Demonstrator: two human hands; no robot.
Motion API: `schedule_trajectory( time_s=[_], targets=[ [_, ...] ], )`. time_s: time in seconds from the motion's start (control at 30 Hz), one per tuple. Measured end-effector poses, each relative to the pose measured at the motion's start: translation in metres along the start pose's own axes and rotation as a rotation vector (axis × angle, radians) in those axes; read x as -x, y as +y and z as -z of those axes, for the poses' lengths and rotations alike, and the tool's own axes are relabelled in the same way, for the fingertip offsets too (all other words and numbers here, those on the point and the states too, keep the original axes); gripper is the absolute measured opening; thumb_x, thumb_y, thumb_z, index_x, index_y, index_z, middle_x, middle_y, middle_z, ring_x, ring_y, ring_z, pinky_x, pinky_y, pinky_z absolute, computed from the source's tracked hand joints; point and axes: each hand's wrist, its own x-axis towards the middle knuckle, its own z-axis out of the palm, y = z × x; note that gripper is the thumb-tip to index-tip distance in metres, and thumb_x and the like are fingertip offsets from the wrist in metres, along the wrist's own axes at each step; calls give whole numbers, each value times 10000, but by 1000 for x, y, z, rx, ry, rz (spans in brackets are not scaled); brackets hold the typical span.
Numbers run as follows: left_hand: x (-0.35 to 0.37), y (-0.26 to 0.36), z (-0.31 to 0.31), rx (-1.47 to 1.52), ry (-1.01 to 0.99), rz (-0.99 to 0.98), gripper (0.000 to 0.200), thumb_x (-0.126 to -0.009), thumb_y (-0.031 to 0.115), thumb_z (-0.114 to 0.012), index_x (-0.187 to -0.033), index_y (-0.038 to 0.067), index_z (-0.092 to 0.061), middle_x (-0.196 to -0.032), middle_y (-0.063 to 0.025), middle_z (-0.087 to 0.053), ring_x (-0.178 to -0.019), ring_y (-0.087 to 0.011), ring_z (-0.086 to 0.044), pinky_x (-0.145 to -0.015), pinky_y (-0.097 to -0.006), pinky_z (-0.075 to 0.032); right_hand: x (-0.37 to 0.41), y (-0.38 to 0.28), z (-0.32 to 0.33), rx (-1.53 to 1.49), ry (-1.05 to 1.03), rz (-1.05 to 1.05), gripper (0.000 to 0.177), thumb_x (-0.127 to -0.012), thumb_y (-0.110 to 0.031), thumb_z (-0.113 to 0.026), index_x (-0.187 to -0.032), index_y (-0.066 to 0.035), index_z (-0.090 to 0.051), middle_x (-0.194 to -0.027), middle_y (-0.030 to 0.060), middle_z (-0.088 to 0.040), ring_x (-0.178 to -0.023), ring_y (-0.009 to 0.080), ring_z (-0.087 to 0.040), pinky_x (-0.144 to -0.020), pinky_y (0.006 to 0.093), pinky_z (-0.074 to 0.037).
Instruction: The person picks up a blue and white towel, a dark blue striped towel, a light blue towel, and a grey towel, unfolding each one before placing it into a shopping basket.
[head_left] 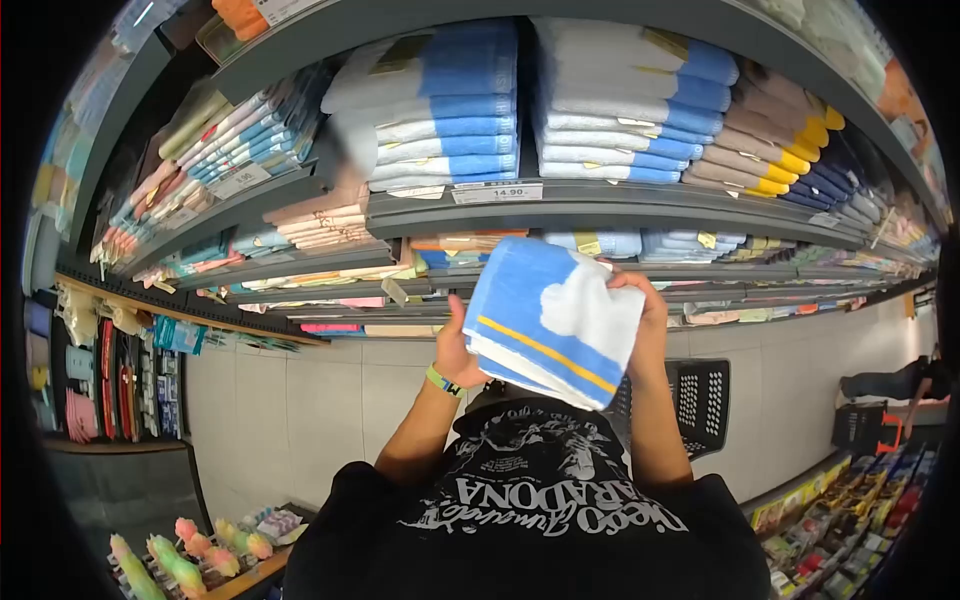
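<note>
A folded towel (560, 320) is held up before my chest. It is blue and white with a yellow stripe and a white cloud shape. My right hand (645, 315) grips its right side, fingertips at the upper corner. At the left edge, my left hand (462, 355) supports the towel, its thumb pointing up and its other fingers partly hidden behind the cloth. A yellow-green wristband (445, 381) circles my left wrist.
Shelves ahead bear stacks of folded blue-and-white towels (450, 110) and brown-and-yellow towels (755, 150), above a price tag (497, 193). A black basket (700, 405) is by my right forearm. Another person (900, 385) is at the far right.
</note>
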Motion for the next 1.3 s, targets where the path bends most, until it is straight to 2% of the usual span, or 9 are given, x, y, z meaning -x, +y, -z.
schedule_trajectory(
  time_s=[0.1,0.17,0.3,0.33,0.47,0.63,0.8,1.0,1.3],
  targets=[
    [3,-4,1,241,-46,-125,1089,-787,796,-470,-1517,37,-190,-1555,-176,-255,-1404,-392,-278,-1134,-589,-223,0,11,2,125,-69,167,245,-802,118,-593,-994,-35,-597,-1328,174,-557,-1120,213,-575,-907,306,-493],
    [3,-4,7,517,-436,-182,1063,-804,777,-458,-1512,27,-201,-1547,-178,-274,-1406,-377,-286,-1138,-551,-246,1,18,0,216,-43,281,275,-788,141,-566,-992,-41,-591,-1365,173,-525,-1133,213,-568,-912,308,-485],
    [8,-12,0,264,-261,-296,979,-825,622,-617,-1504,36,-227,-1542,-166,-288,-1409,-373,-279,-1136,-580,-230,7,23,-6,276,-34,364,307,-778,157,-553,-1000,-53,-586,-1417,176,-473,-1180,227,-544,-932,304,-467],
    [7,-13,-3,427,-293,-297,818,-883,415,-664,-1482,27,-266,-1505,-168,-352,-1379,-356,-343,-1132,-553,-269,9,19,-6,346,-72,329,334,-766,174,-538,-1008,-53,-584,-1448,175,-434,-1218,239,-520,-952,310,-456],
    [11,-1,-20,311,-1,-236,560,-926,97,-579,-1423,-1,-340,-1396,-167,-481,-1283,-310,-483,-1086,-474,-383,20,-5,4,356,-252,139,477,-706,232,-440,-1064,-46,-589,-1515,162,-335,-1318,283,-450,-1054,353,-404],
    [20,14,-31,-14,20,-158,504,-924,71,-588,-1387,-6,-405,-1336,-129,-537,-1227,-250,-530,-1041,-412,-428,20,-37,4,612,-211,164,519,-723,207,-425,-1155,-26,-594,-1442,146,-448,-1289,278,-489,-1094,366,-379],
    [15,17,-45,-400,-59,-90,454,-962,129,-589,-1369,-8,-439,-1272,-66,-566,-1153,-127,-538,-993,-292,-431,23,-53,-42,738,-177,355,318,-804,15,-668,-1118,-18,-629,-1133,133,-649,-1136,253,-597,-939,324,-459],
    [15,19,-56,-535,-59,-128,408,-983,180,-569,-1327,-18,-473,-1196,-50,-596,-1070,-98,-557,-927,-261,-461,17,-51,-36,669,-244,376,141,-776,9,-699,-908,5,-651,-994,109,-651,-982,232,-625,-892,327,-461],
    [13,13,-59,-669,25,-231,332,-1003,189,-533,-1264,-15,-515,-1123,-51,-623,-991,-90,-577,-867,-253,-481,19,-50,-38,719,-302,488,135,-751,29,-715,-878,-7,-690,-960,104,-675,-931,253,-638,-841,326,-483]
  ],
)
